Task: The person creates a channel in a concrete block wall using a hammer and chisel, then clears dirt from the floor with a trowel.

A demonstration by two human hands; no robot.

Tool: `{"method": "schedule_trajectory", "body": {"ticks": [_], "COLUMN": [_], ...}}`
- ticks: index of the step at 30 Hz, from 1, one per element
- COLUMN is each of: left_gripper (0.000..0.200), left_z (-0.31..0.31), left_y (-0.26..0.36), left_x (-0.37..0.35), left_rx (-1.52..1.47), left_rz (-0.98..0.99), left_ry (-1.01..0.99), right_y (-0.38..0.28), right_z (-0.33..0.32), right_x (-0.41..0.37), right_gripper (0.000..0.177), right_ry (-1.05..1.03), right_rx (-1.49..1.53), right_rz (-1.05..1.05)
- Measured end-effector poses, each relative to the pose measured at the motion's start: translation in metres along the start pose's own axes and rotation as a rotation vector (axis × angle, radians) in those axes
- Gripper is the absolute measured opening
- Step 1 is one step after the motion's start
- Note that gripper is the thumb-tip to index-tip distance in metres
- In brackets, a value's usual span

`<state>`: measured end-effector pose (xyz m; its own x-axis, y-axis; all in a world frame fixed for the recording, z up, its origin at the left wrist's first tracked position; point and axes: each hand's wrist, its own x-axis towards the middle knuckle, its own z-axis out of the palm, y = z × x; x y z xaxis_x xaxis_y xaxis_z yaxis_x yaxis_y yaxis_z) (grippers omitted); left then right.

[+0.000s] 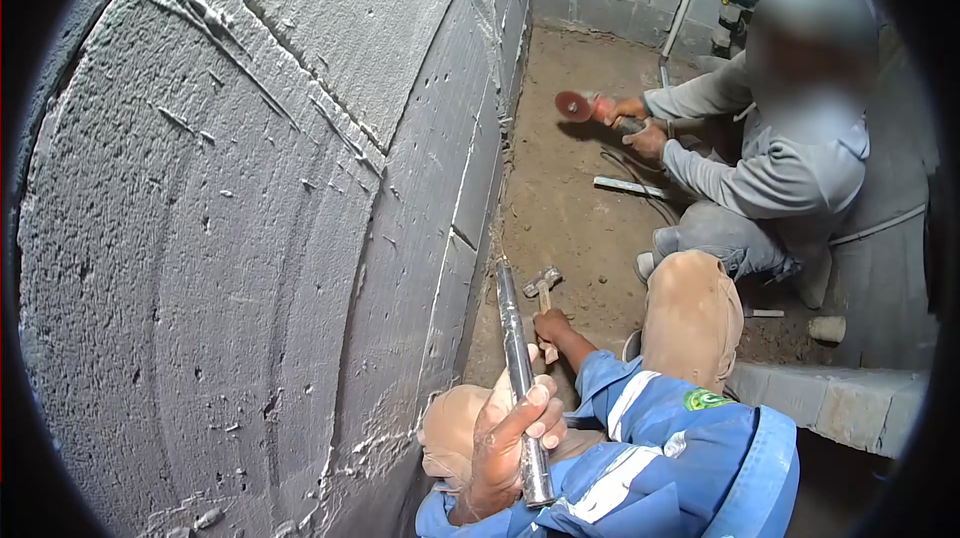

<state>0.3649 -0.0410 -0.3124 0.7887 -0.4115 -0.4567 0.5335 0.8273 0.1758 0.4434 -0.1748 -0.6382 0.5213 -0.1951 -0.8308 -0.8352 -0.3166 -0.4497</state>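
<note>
A long, round metal bar (512,328) slants up along the foot of the wall. My left hand (515,428) is closed around its lower part, and its narrower far end lies close to the wall's base. Beyond it, my right hand (551,325) grips the wooden handle of a hammer (543,284). The hammer's metal head is low over the dirt floor (590,248), pointing away from me. My knees are bent on either side of my hands.
A grey block wall (250,238) rises close on my left. To the right, a crouching co-worker (770,168) holds an angle grinder (600,110) with a red disc. A pale strip (630,186) lies before them. A block ledge (840,403) and a short pipe piece (827,329) are at right.
</note>
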Motion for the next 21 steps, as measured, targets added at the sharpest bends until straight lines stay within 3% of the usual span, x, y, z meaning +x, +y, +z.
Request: {"method": "schedule_trajectory", "body": {"ticks": [21], "left_gripper": [0.053], "left_z": [-0.011], "left_y": [-0.004], "left_x": [-0.024], "left_rx": [-0.024], "left_rz": [0.004], "left_ry": [-0.078], "right_y": [0.012], "right_z": [0.01], "right_x": [-0.012], "right_gripper": [0.039], "right_ry": [0.119], "right_rx": [0.061], "right_rz": [-0.057]}}
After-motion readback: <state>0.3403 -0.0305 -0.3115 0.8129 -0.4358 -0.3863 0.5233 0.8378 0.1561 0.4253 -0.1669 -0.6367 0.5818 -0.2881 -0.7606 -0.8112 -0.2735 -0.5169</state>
